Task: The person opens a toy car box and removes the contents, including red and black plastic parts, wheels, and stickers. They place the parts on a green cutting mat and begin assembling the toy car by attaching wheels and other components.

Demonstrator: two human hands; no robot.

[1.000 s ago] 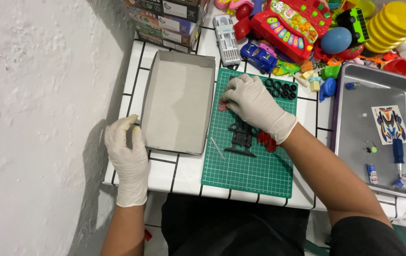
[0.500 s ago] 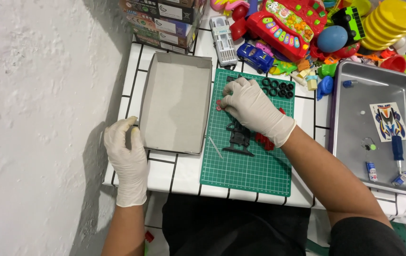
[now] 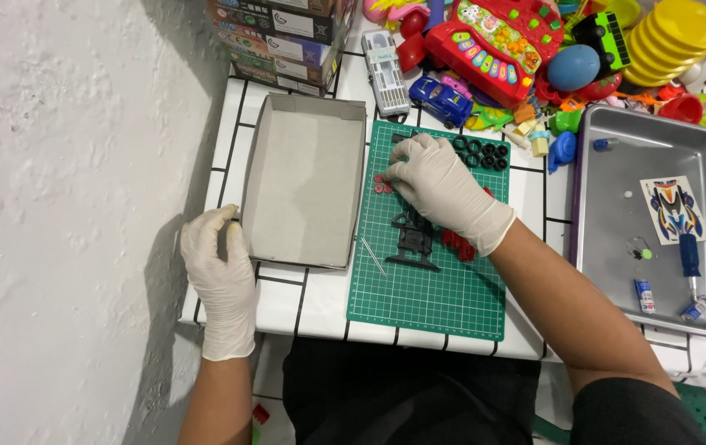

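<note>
My right hand (image 3: 443, 188), in a white glove, reaches over the green cutting mat (image 3: 427, 288) and touches small red round parts (image 3: 381, 184) at the mat's upper left with its fingertips. A black toy car chassis (image 3: 413, 239) lies just below the hand, with red parts (image 3: 458, 245) beside my wrist. Several black tyres (image 3: 481, 154) sit in a row at the mat's top. My left hand (image 3: 219, 276), also gloved, rests flat on the tiled table against the near left corner of an empty grey cardboard tray (image 3: 303, 177).
A metal baking tray (image 3: 608, 239) at right holds a sticker sheet (image 3: 674, 208), a blue screwdriver (image 3: 689, 257) and small tubes. Plastic toys (image 3: 501, 41), a blue toy car (image 3: 440, 97) and stacked boxes (image 3: 279, 37) crowd the table's far edge. A thin metal rod (image 3: 372, 255) lies at the mat's left edge.
My right hand has shifted left along the mat's top toward the small red parts. My left hand stays by the cardboard tray.
</note>
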